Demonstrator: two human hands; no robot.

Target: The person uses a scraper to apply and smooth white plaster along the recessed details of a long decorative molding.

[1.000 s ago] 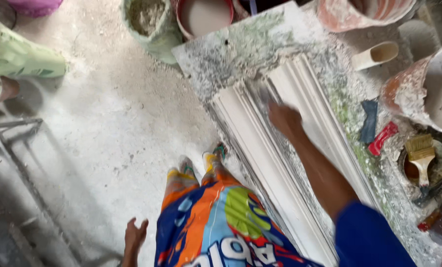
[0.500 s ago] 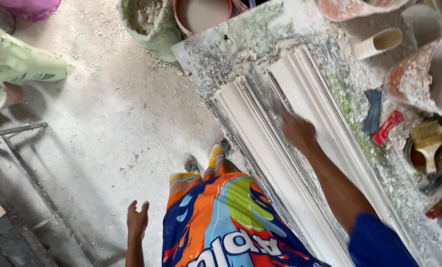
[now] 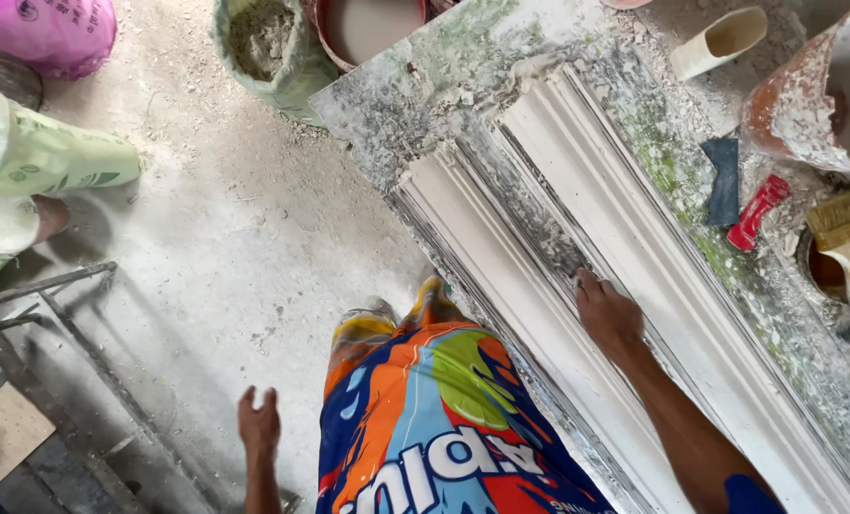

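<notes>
The right hand (image 3: 610, 314) lies palm down, fingers together and gripping nothing, on the long white plaster moulding (image 3: 577, 190), pressed into the grey groove between its two ridged runs; the moulding lies lengthwise along the stained workbench (image 3: 415, 86), stretching away from the hand in both directions. The left hand (image 3: 258, 419) hangs loosely open and empty over the dusty floor, well apart from the moulding, while a paintbrush (image 3: 843, 238) rests in a pot beyond the moulding's far edge.

A plaster-casting workshop: white cornice mouldings (image 3: 625, 286) on a spattered worktop (image 3: 425, 105), plaster-caked buckets (image 3: 815, 95), sacks (image 3: 49, 157), dusty concrete floor (image 3: 206, 247)
</notes>
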